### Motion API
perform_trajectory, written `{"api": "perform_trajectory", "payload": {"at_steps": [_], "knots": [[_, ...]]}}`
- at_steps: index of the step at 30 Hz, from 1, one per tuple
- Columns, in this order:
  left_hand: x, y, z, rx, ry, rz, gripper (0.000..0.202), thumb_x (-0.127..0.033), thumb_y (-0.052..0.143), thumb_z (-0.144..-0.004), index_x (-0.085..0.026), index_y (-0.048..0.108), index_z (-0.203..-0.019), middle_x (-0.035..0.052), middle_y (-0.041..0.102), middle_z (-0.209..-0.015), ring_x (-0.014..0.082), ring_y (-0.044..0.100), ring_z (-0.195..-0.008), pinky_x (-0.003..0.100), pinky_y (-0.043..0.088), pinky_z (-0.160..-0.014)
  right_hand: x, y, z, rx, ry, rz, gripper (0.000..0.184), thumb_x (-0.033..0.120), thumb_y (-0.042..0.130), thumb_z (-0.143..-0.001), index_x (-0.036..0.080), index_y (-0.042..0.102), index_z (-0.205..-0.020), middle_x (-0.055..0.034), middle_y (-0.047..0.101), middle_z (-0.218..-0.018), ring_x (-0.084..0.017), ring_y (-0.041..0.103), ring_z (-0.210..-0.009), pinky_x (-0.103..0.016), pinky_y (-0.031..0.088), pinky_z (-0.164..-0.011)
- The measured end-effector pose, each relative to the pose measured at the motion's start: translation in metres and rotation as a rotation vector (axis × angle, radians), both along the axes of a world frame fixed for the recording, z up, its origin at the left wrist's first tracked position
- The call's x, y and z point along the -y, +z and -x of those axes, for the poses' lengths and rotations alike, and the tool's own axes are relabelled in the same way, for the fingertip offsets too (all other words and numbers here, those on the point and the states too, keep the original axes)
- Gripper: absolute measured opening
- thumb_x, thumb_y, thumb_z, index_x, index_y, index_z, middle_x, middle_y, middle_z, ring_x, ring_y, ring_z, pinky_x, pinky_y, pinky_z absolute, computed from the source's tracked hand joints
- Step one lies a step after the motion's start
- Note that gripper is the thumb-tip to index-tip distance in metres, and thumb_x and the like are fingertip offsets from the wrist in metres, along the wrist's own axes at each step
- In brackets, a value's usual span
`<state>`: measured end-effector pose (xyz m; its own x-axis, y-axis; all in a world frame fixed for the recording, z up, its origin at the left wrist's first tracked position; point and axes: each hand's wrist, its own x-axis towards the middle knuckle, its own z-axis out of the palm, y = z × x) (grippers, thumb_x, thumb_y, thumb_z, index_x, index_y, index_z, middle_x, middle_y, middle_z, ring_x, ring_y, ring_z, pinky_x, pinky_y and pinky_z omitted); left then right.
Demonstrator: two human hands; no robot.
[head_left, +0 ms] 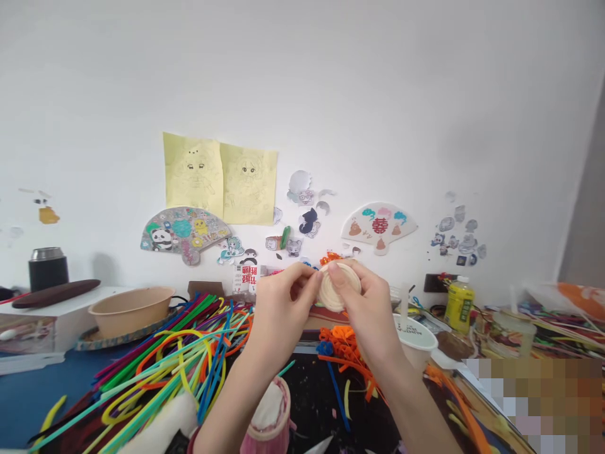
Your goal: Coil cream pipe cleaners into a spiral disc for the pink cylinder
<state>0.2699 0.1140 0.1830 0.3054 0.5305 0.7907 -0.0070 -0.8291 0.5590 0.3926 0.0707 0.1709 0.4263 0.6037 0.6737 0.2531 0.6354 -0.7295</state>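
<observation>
Left hand (283, 309) and right hand (366, 306) pinch a cream pipe-cleaner coil (331, 291), seemingly mostly wound; loose pipe cleaners (189, 353) lie below-left.

We hold a coiled disc (336, 289) between our left hand (278, 306) and right hand (371, 309). A heap of pipe cleaners (179, 359) lies to the left, with a bowl (130, 309) behind it. To the right stands a lidded cup (416, 340), and behind that is what may be a bottle (458, 302).
</observation>
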Motion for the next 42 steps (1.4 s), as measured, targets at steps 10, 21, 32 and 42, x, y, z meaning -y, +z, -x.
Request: {"api": "perform_trajectory", "payload": {"at_steps": [10,21,32,42], "knots": [[-0.004,0.0,-0.002,0.02,-0.129,0.099,0.025,-0.032,0.058,-0.091,-0.016,0.067,-0.074,0.0003,0.063,-0.062,0.0119,0.056,-0.056,0.023,0.047,-0.055,0.0,0.0,0.009,-0.003,-0.049,-0.062,0.029,0.047,0.061,-0.091,0.019,0.062,-0.082,0.0016,0.059,-0.072,-0.014,0.054,-0.066,-0.024,0.044,-0.06],[-0.002,0.002,0.005,-0.013,0.002,-0.052,0.02,-0.026,0.056,-0.092,-0.017,0.063,-0.076,0.0001,0.063,-0.066,0.0126,0.053,-0.06,0.025,0.041,-0.059,0.008,0.009,-0.008,0.075,0.121,0.021,0.026,0.046,0.065,-0.089,0.021,0.068,-0.086,-0.0018,0.066,-0.077,-0.018,0.059,-0.075,-0.027,0.048,-0.067],[-0.001,-0.001,0.004,-0.07,0.09,-0.1,0.023,-0.027,0.055,-0.093,-0.017,0.062,-0.074,-0.0004,0.063,-0.063,0.0124,0.053,-0.056,0.026,0.036,-0.055,0.016,0.015,-0.023,0.012,0.106,0.149,0.041,0.051,0.088,-0.062,0.015,0.076,-0.078,0.0,0.061,-0.053,-0.012,0.048,-0.044,-0.025,0.038,-0.041],[-0.005,0.002,0.007,-0.051,0.048,-0.141,0.023,-0.027,0.054,-0.094,-0.018,0.062,-0.075,-0.0008,0.062,-0.065,0.0126,0.053,-0.059,0.025,0.04,-0.058,0.017,0.016,-0.022,0.021,0.099,0.156,0.041,0.052,0.086,-0.063,0.016,0.078,-0.08,0.0007,0.06,-0.048,-0.012,0.05,-0.043,-0.025,0.042,-0.041]]}}
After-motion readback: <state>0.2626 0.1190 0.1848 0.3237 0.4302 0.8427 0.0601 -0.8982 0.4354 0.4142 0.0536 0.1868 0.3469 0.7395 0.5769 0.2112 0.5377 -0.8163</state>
